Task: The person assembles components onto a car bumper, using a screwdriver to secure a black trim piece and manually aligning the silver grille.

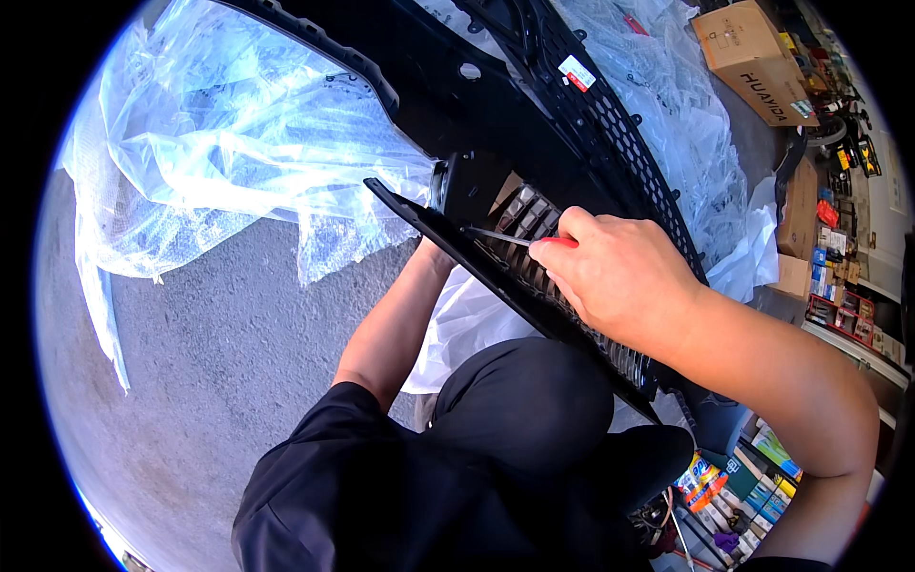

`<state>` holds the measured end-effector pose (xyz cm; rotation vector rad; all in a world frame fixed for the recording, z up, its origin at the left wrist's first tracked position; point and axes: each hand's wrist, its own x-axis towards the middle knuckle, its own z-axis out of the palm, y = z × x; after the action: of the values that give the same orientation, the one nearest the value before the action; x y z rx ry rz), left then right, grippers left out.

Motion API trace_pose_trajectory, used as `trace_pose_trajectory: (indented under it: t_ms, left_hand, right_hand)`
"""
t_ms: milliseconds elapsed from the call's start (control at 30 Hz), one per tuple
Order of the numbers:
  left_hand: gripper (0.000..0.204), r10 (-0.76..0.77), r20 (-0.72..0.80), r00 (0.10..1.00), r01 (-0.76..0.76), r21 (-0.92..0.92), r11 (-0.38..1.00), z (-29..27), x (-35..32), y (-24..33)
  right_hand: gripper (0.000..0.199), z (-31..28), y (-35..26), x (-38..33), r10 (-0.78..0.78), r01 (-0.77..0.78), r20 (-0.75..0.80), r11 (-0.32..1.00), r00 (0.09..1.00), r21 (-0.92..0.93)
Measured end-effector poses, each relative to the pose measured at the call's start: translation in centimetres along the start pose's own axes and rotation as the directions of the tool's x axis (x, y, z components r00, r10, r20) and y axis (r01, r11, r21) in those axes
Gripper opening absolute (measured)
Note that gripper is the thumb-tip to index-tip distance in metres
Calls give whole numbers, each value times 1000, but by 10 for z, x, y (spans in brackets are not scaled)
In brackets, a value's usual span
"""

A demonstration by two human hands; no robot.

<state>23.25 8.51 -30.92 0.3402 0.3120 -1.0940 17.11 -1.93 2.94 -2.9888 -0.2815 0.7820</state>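
Grey rough concrete floor lies under everything, and crumpled clear plastic wrapping is spread over it at the upper left. At the right edge stand brown cardboard boxes and shelves with small coloured packages.

Across the middle runs a long black plastic car grille panel with slotted ribs, which rests over the person's dark-clothed knee. Behind it a bigger black mesh bumper piece goes up to the top edge.

The right hand is closed around a thin screwdriver with a red handle; its metal tip touches the ribs near the panel's upper end. The left hand goes under the panel at its left edge and is hidden, so I cannot tell if it is open or closed; only the forearm shows.

I judge the panel to be light and rather stiff, but its thin ribs and clips could snap. It is better to hold it by the solid outer frame, not by the ribs
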Motion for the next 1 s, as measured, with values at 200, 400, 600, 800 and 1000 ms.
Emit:
trace_pose_trajectory:
  t_ms: [200, 400, 600, 800, 1000]
  left_hand:
    - [36, 28, -10, 1000, -28, 33, 999, -3, 2, -1]
    - [37, 25, 12, 1000, -25, 46, 999, -2, 5, 0]
    - [39, 32, -1, 999, -32, 60, 998, 13, -2, 5]
    - [39, 27, 13, 1000, -28, 70, 997, 15, -3, 3]
    - [37, 23, 9, 1000, -24, 30, 999, 11, 3, 2]
  right_hand:
    - [11, -1, 0, -1, -41, 39, -80, 999, 996, -23]
    - [9, 3, 0, 3, -49, 44, -74, 997, 996, -60]
    - [8, -3, -4, 3, -85, 81, -41, 994, 996, -73]
    - [8, -5, -6, 4, -85, 82, -27, 992, 996, -99]
    - [9, -5, -5, 7, -127, 122, -45, 988, 991, -95]
